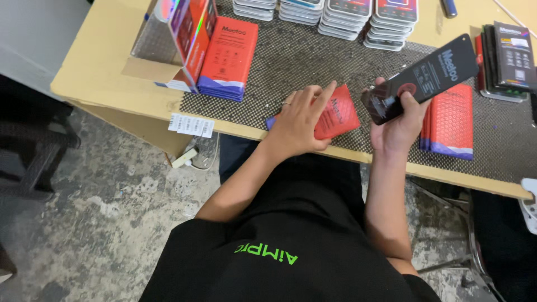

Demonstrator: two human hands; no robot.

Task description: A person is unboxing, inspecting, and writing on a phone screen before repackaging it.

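The right hand (398, 126) is gripping a long black box (422, 78) around its lower end, fingers wrapped tight, the box tilting up toward two o'clock, while the left hand (299, 120) is pressing flat with spread fingers on a red sleeve (338, 114) that is lying on the dark woven mat (302, 61) at the near table edge, just beside the black box's lower end at about nine o'clock from it. Judging by how things are lying, the work is sitting somewhere in the middle: a pile of red sleeves (450, 120) is resting at three o'clock from the right hand, another red stack (228, 56) is waiting at eleven o'clock from the left hand beside an open cardboard carton (170, 45), and rows of pale stacked cases (330, 14) are standing at twelve o'clock along the far side of the mat, with a few dark boxes (512, 56) piled at the right edge. The black box and the red sleeve are apart, not yet joined, so this piece is looking unfinished. Which piles are finished and which are waiting is not showing. The carton's contents are mostly hidden by its flaps, the pale stacks are being cut off by the top edge, the underside of the left palm is covering part of the sleeve, and the wooden table (106, 61) is running out of view on the right, where a dark shape is too dim to make out.
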